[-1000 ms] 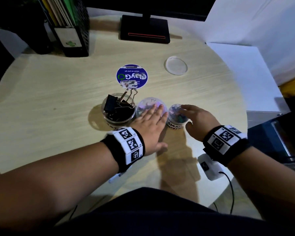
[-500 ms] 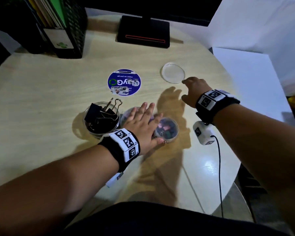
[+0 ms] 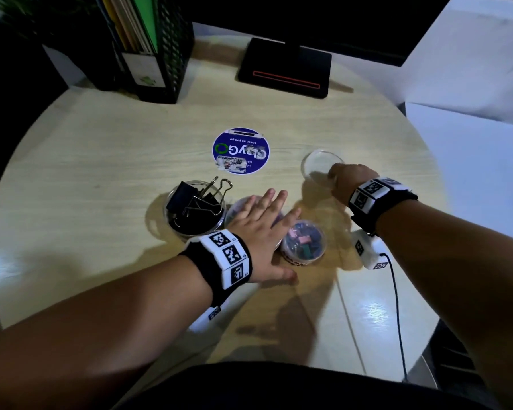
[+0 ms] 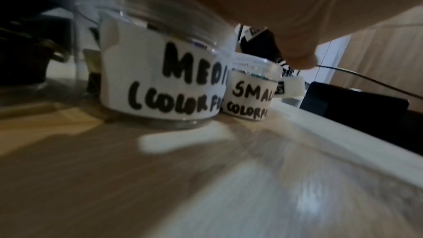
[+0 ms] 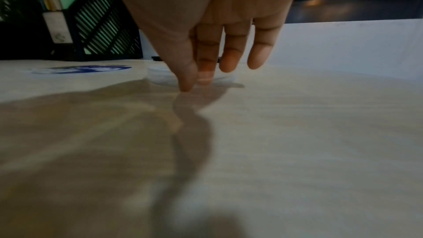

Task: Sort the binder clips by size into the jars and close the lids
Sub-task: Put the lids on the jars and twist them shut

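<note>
Three jars stand in a row on the round table. The large jar [image 3: 194, 208] holds black binder clips and has no lid on. My left hand [image 3: 264, 226] lies flat on top of the medium jar [image 4: 160, 79], fingers straight. The small jar [image 3: 304, 242] of coloured clips stands just right of it, labelled SMALL [image 4: 249, 99]. Farther back and to the right, my right hand [image 3: 342, 180] reaches a clear round lid [image 3: 316, 165]. Its thumb and index finger [image 5: 186, 80] pinch the near rim of the clear lid [image 5: 160, 76]. A blue printed lid [image 3: 240, 150] lies behind the jars.
A black monitor stand [image 3: 285, 72] and a mesh file holder [image 3: 160, 54] stand at the back of the table. A white device on a cable [image 3: 367, 253] hangs under my right wrist. White paper [image 3: 471, 173] lies beyond the table's right edge.
My right hand left the small jar and moved back and right to the clear lid, now pinching its rim. The left hand stayed flat on the medium jar.
</note>
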Tool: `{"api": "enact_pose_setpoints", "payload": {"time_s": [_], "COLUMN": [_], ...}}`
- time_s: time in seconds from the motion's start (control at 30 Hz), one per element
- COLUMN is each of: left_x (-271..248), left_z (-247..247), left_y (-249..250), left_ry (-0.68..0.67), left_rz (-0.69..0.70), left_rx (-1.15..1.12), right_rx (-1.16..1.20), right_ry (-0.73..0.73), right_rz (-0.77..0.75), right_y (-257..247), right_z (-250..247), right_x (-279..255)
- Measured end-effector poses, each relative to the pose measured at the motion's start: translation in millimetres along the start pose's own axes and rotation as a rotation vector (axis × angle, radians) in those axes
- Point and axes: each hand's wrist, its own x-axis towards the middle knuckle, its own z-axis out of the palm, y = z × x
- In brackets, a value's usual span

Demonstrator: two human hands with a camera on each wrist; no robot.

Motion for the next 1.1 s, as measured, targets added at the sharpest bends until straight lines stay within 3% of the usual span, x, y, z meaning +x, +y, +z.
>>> {"api": "enact_pose_setpoints", "payload": {"time_s": [0.13,0.27,0.37,0.43,0.6,0.73,0.83,1.0,1.1], "left_x": [-18.5,-51.1,-61.7,-62.4,-63.3,-75.5,-98.7,-125.4,-129.6], "left_z": [-10.2,-22.1,-23.5,-22.3,-14.4,-3.8,5.6,22.3,26.1], "left_y": [-9.4,-45.7,-83.2,-101.5,-116.4,-116.2,-111.3,-89.1,-78.8], "left_ry": [0.074,0.227,0.192,0.13,0.182,0.212,0.193,0.079,0.025], "left_rz": [0.007,-0.131,-0.27,-0.28,-0.254,-0.246,-0.184,-0.019,0.067], "left_rx": [-0.155,-0.08,-0.05,-0.04,-0.153,-0.203,-0.173,-0.122,-0.204], "right_rx": [-0.052,0.032,0.043,0.003,-0.025,0.126,0.2,0.228,0.26], "right_ry": [0.01,0.234,0.32,0.332,0.226,0.366,0.441,0.279,0.127], "right_rz": [-0.025,-0.145,-0.338,-0.398,-0.263,-0.183,-0.224,-0.37,-0.311], "right_y": [-4.7,-30.4,-65.4,-84.8,-112.3,-122.6,-140.1,-180.5,-191.9], "right_z": [-18.4,-36.7,-31.1,-15.6,5.6,7.0,7.8,20.8,21.5], "right_x": [-38.0,-93.0,-137.3,-155.4,-172.1,-188.9,-206.8,-230.4,-234.1]}}
